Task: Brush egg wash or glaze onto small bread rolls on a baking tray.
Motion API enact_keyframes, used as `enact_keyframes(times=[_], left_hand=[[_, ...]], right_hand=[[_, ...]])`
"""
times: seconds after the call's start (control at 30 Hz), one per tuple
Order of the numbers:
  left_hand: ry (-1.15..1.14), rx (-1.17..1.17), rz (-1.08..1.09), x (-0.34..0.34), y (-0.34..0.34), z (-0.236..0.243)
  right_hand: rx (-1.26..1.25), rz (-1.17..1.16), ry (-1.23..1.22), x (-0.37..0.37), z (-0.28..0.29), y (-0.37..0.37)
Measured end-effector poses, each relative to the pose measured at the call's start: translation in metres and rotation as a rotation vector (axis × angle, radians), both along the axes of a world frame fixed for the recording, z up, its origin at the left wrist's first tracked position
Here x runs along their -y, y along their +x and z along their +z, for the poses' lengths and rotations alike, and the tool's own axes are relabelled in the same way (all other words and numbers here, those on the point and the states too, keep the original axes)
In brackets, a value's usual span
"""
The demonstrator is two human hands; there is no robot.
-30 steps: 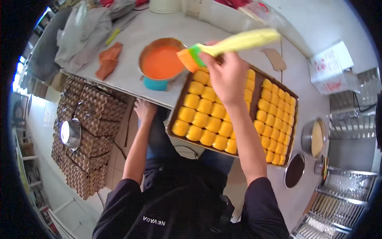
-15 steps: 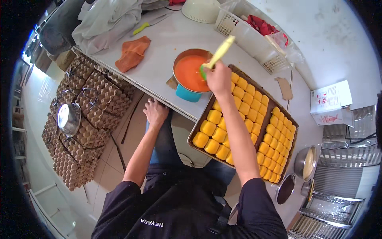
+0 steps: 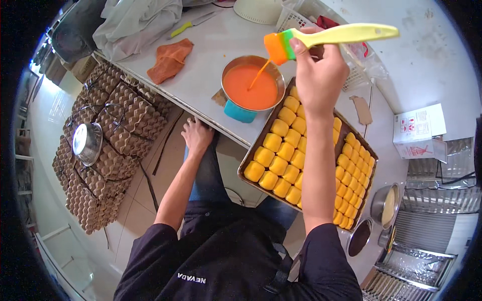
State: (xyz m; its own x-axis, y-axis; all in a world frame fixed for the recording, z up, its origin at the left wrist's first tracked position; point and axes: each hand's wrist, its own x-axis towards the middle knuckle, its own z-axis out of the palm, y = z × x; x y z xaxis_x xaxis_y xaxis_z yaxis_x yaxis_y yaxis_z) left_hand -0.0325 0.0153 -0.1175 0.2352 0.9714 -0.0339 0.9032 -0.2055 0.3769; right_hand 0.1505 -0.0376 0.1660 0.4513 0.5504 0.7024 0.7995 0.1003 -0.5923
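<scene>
My right hand grips a pastry brush with a pale yellow handle and a green band, held above the table. Orange liquid coats its head and runs in a thin stream into a metal pot with a turquoise handle. Orange liquid fills much of the pot. Right of the pot lies a baking tray with rows of yellow glazed buns, partly hidden by my right forearm. My left hand rests over my knee by the table edge, fingers apart, holding nothing.
An orange cloth and a knife with a green handle lie at the back left. Stacked egg trays stand left, with a metal bowl on them. A white plastic basket and a carton are right.
My right hand has lifted the brush out of the pot, up and to the right, so its dripping head now shows. My left hand stays by the table edge.
</scene>
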Motion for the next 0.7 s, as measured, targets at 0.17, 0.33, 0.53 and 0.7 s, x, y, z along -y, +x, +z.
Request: enact_keyframes(times=[0.17,0.33,0.53,0.7], left_hand=[[-0.019,-0.02,-0.039,-0.001,0.006,0.005],[-0.004,-0.018,-0.005,0.008,0.0,-0.005],[-0.036,-0.014,-0.01,0.001,-0.003,0.001],[0.005,-0.034,-0.002,0.003,0.004,0.0]], right_hand=[[0.173,-0.018,-0.345,-0.009,-0.076,0.011],[-0.16,0.053,-0.025,0.006,-0.095,0.003],[-0.185,0.028,-0.105,0.008,-0.092,0.016],[-0.237,-0.025,0.091,0.008,-0.11,0.036]])
